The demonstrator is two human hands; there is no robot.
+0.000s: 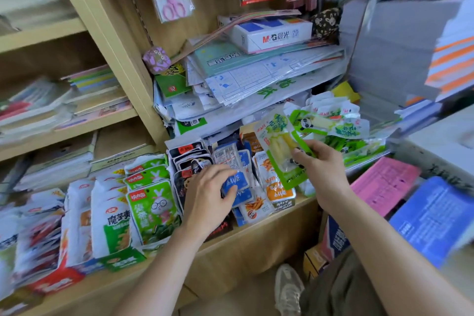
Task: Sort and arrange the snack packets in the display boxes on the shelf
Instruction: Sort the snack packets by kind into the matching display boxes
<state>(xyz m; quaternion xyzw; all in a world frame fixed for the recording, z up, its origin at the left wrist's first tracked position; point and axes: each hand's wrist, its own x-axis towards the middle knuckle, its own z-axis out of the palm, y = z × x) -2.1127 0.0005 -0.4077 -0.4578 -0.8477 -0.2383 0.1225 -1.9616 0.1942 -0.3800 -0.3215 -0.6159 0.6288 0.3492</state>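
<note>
Green packet (278,140) pinched at its side by my right hand (322,169), held up just right of the blue packets (237,181); my left hand (207,195) grips those. Mid-sort, I reckon: next it wants dropping on the green pile (341,131), further right.

Snack packets (151,208) upright in boxes (120,261) on shelf (256,236); paper stack (256,79) behind them; ream (272,33) atop stack.

Olive trousers (341,287), beige-grey sneaker (288,287), bare forearms.
</note>
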